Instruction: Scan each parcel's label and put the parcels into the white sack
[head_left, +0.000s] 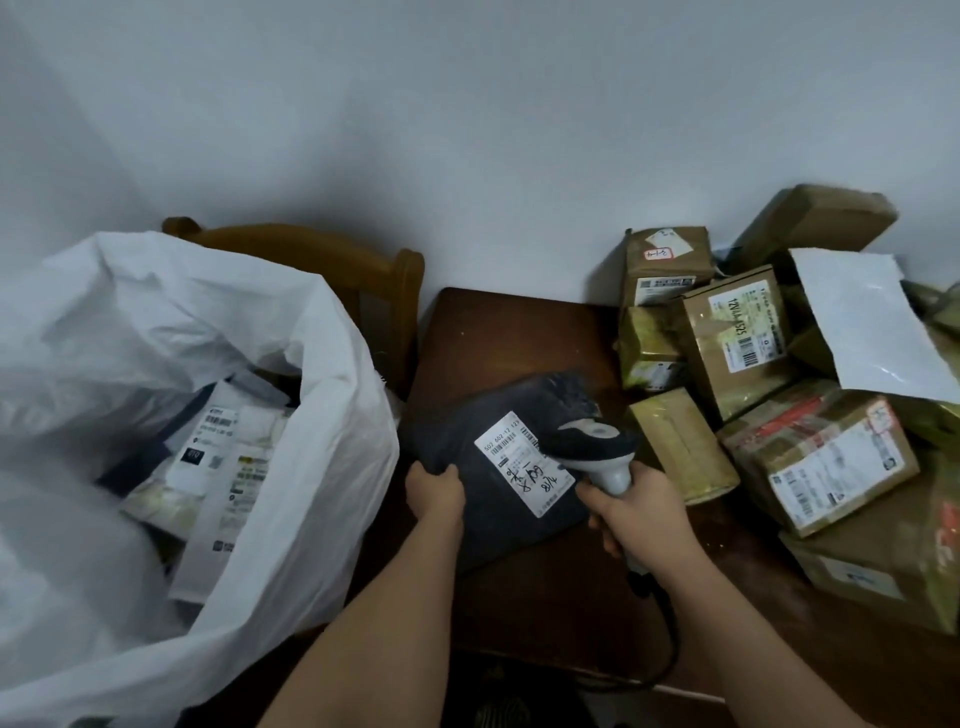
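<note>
A dark grey soft parcel (467, 441) lies on the brown table (493, 322), its white label (524, 462) facing up with handwriting on it. My left hand (434, 491) grips the parcel's left edge. My right hand (636, 509) holds the handle of a grey barcode scanner (587, 441), whose dark head hovers just over the label's right end. The white sack (291, 395) stands open at the left with several labelled parcels (218, 457) inside.
Several taped cardboard boxes (737, 343) and a white mailer (872, 322) are heaped on the table's right side. A wooden chair (384, 270) stands behind the sack against the white wall. The scanner's cable (670, 639) trails off the table's front edge.
</note>
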